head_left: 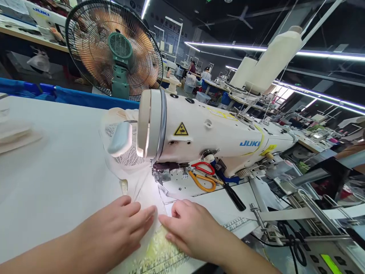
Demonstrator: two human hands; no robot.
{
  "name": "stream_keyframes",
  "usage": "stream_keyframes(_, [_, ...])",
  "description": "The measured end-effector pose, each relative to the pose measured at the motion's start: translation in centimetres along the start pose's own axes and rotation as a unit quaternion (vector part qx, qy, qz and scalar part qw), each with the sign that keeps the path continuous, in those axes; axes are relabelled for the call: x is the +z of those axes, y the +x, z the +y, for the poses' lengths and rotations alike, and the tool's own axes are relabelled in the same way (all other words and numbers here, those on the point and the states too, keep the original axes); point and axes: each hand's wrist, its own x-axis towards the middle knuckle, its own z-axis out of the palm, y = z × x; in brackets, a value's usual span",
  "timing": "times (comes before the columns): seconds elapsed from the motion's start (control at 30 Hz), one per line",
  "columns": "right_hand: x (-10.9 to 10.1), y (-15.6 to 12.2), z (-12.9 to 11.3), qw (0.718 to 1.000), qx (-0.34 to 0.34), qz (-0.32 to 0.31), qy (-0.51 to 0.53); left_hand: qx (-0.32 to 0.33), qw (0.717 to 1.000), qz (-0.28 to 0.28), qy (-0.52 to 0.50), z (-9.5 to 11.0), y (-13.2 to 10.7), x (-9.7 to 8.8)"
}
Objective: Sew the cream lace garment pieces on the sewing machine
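Observation:
My left hand [119, 224] lies flat, fingers stretched out, pressing a sheer white lace fabric [128, 156] onto the table in front of the presser foot [159, 176]. My right hand [191, 224] rests beside it with fingers partly curled, fingertips pressing the same fabric's yellowish lace edge [155, 247]. Both hands sit just in front of the needle area of a white JUKI sewing machine [216, 133]. The fabric trails back to the left behind the machine head.
Red-handled and orange-handled scissors [203, 175] lie on the machine bed, with a black-handled tool [232, 194] beside them. A green standing fan [114, 49] is behind the white table [51, 179]. Thread cones [273, 57] stand at the right; other people work far behind.

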Motion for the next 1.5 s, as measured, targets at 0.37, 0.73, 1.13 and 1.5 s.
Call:
stream_keyframes(0.37, [-1.0,2.2,0.1,0.993,0.040,-0.092,-0.055,0.081,0.996,0.025,0.006,-2.2,0.5,-0.9])
stream_keyframes(0.73, [-3.5,4.4,-0.6,0.980,0.078,-0.164,-0.077,0.121,0.991,0.017,0.046,-4.9,0.8,-0.1])
stream_keyframes(1.13, [-3.2,7.0,-2.0,0.982,0.111,-0.123,-0.089,0.087,0.993,-0.055,0.062,-7.3,1.6,-0.2])
stream_keyframes(1.5, [-1.7,5.7,-2.5,0.984,0.088,-0.115,-0.101,0.092,0.987,-0.059,0.116,-9.8,1.8,0.1])
